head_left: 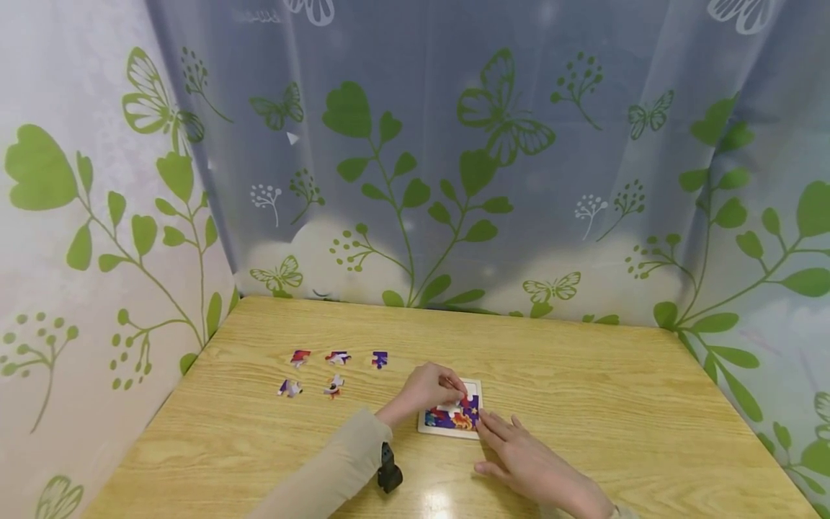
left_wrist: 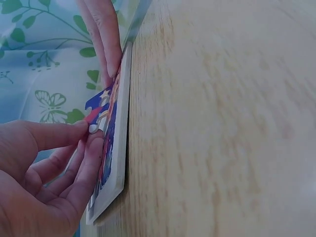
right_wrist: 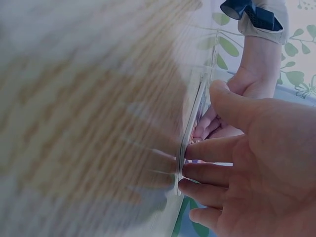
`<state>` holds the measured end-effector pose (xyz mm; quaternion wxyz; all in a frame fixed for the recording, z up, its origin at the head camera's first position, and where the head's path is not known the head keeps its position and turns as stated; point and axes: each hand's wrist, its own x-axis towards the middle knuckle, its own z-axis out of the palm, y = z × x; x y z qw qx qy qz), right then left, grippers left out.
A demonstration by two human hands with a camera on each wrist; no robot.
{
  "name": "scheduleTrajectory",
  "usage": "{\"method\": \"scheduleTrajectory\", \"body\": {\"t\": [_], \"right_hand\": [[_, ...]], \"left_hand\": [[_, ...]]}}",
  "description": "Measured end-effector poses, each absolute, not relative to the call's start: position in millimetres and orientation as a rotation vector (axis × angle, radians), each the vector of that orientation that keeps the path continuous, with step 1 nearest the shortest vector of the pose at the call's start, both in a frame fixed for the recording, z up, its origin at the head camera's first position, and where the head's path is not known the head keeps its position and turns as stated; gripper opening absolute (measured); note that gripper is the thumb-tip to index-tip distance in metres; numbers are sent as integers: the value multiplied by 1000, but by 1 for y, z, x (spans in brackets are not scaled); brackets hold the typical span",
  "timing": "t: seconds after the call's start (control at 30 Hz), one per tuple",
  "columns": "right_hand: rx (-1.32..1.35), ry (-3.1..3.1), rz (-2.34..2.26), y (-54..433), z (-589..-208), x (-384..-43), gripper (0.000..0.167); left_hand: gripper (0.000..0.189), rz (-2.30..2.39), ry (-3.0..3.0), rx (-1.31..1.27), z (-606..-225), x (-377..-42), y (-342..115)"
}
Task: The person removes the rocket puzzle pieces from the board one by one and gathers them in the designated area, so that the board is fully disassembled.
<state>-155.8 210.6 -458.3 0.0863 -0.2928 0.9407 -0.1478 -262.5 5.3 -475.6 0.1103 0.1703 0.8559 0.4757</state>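
A small jigsaw puzzle board [head_left: 447, 433] with a pale frame lies on the table, partly filled with purple, red and orange pieces. My left hand [head_left: 428, 388] is over its left part and pinches a jigsaw piece [left_wrist: 93, 128] between thumb and fingers, close to the board's surface. The fingers hide most of that piece. At the board's right edge, my right hand [head_left: 528, 461] has its fingers extended. Its fingertips [right_wrist: 186, 170] rest along the frame, as the right wrist view shows.
Several loose jigsaw pieces [head_left: 380, 359] lie spread out on the wooden table [head_left: 583, 375], left of the board. A patterned curtain [head_left: 415, 144] with green leaves and butterflies stands along the back and both sides. A black wrist camera [head_left: 389, 472] sits on the left wrist.
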Motion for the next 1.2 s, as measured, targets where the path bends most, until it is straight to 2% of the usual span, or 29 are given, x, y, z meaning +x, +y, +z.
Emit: {"method": "scheduleTrajectory", "body": {"t": [0.67, 1.2], "right_hand": [[-854, 2808, -426, 210, -458, -156, 71], [-884, 2814, -422, 210, -459, -155, 71]], "left_hand": [[11, 1691, 2319, 332, -460, -287, -45], [11, 1773, 2378, 136, -461, -290, -103]]}}
